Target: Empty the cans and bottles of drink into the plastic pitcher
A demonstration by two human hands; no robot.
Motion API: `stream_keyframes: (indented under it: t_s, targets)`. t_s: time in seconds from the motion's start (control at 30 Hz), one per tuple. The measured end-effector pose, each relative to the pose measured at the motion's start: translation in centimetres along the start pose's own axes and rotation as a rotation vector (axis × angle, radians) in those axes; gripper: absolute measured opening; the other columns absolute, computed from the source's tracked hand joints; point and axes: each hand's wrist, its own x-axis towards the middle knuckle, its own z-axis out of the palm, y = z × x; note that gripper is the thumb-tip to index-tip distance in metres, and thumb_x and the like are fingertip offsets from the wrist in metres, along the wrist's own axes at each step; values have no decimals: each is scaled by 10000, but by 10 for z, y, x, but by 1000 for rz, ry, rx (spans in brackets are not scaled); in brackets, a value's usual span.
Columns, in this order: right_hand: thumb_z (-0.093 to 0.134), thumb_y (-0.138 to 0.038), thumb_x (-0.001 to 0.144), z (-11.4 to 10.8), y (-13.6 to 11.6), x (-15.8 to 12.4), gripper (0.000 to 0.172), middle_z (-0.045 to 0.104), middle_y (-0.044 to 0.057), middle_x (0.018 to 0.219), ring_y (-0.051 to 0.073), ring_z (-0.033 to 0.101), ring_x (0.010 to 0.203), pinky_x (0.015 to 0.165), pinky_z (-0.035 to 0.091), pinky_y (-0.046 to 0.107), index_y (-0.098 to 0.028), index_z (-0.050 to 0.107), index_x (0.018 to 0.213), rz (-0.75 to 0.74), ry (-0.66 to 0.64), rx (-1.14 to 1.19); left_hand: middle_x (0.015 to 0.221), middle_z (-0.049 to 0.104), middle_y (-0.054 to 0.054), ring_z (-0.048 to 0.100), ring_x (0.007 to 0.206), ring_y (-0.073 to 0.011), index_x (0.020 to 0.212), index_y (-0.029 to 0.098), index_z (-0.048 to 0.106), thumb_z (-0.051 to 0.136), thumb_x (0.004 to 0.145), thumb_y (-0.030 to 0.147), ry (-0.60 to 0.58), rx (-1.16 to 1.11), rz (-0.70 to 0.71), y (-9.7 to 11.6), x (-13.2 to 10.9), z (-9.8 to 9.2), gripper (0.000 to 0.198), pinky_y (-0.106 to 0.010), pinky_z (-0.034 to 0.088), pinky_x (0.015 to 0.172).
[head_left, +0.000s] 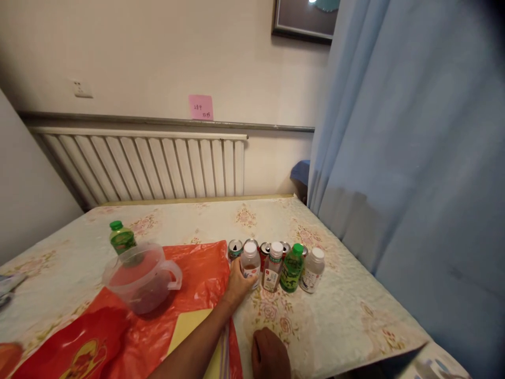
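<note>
My left hand [238,281] is wrapped around a clear plastic bottle [251,261] with a white cap and brownish contents, at the left end of a front row. Beside it stand a white-capped bottle with a red label [272,267], a green bottle [292,268] and another white-capped bottle [312,271]. Behind them are several open-topped drink cans [235,247], partly hidden by the bottles. My right hand [271,353] rests closed like a fist near the table's front edge; nothing shows in it.
A clear plastic jug [139,287] stands on a red plastic sheet [197,273], with a green-capped bottle [120,236] behind it. A red patterned dish [84,342] and yellow paper [189,323] lie nearer. A blue curtain [394,158] borders the flowered tabletop [335,326] on the right.
</note>
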Motion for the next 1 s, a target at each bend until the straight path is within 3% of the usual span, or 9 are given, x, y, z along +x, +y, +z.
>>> stream_keyframes:
  t_s: [0.27, 0.5, 0.63, 0.83, 1.0]
  targets:
    - [489, -91, 746, 12, 6, -4, 138, 540, 0, 648, 160, 533, 593, 593, 366, 262, -228, 490, 732, -41, 103, 42, 1042, 568, -40, 560, 1033, -230, 1102, 167, 541, 683, 583, 164, 24, -1, 24, -15, 12, 22, 538, -366, 451, 934]
    - [471, -104, 768, 14, 6, -8, 133, 551, 15, 662, 175, 540, 617, 610, 381, 277, -230, 495, 734, -9, 31, -16, 1107, 557, -66, 552, 1075, -246, 1152, 157, 497, 696, 582, 187, 15, 2, -9, -34, 6, 28, 605, -406, 439, 978]
    - [479, -100, 758, 11, 7, -6, 139, 540, 6, 646, 168, 529, 596, 593, 366, 272, -233, 487, 719, -28, 62, 3, 1119, 564, -74, 557, 1086, -255, 1155, 168, 498, 719, 577, 205, 9, 12, -35, -37, 3, 29, 620, -415, 439, 983]
    - [485, -95, 764, 10, 6, -3, 140, 556, 5, 659, 166, 549, 606, 598, 383, 261, -233, 504, 757, -44, 67, 14, 1197, 526, -109, 507, 1180, -286, 1235, 160, 450, 687, 607, 216, 8, 43, -83, -37, -13, 20, 673, -442, 398, 1038]
    - [482, -100, 800, 7, 3, -5, 139, 568, 10, 667, 166, 554, 618, 607, 388, 259, -231, 510, 763, -25, 47, -14, 1184, 518, -127, 543, 1097, -260, 1194, 136, 476, 564, 683, 193, -12, 67, -122, -29, -44, -2, 521, -399, 437, 972]
